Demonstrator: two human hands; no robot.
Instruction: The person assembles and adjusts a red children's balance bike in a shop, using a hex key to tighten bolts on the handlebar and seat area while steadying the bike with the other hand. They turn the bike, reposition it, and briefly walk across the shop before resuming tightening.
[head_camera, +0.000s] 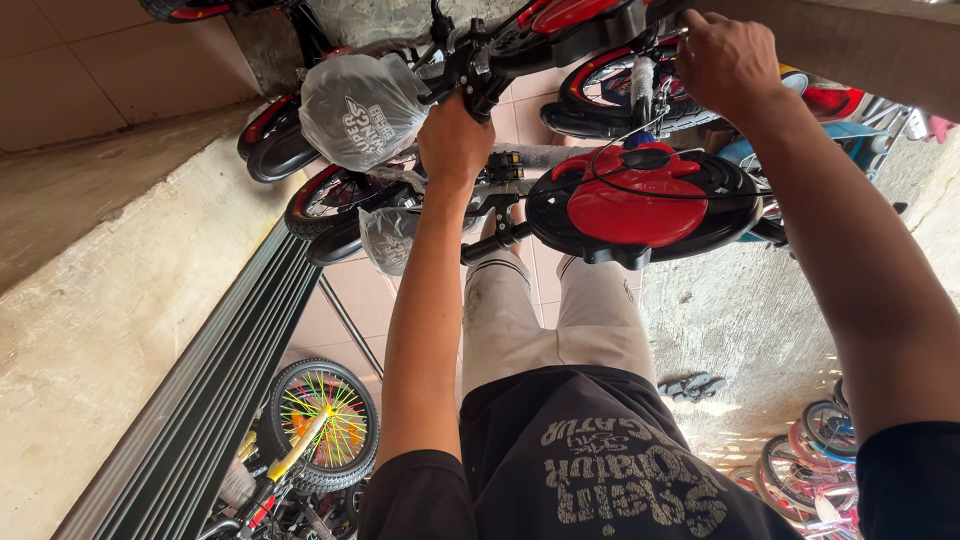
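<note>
Head view: the left hand (455, 140) has its fingers clamped round the black handlebar grip (470, 75) of a small red-and-black children's bicycle (590, 30) held up in front of the body. The right hand (725, 60) is closed on the bike's frame by the rear wheel (610, 90), though just what the fingers wrap is hidden. The step in hand looks like lifting and carrying the bike; the next move likely calls for a steady two-handed hold and care to keep it level. A glossy red plastic chain guard (640, 205) on a round black disc sits below the frame. Crinkled clear plastic bags (360, 110) cover parts of it. On the tiled floor (340, 310) lies another bike with a bright multicoloured spoked wheel (322, 422)
</note>
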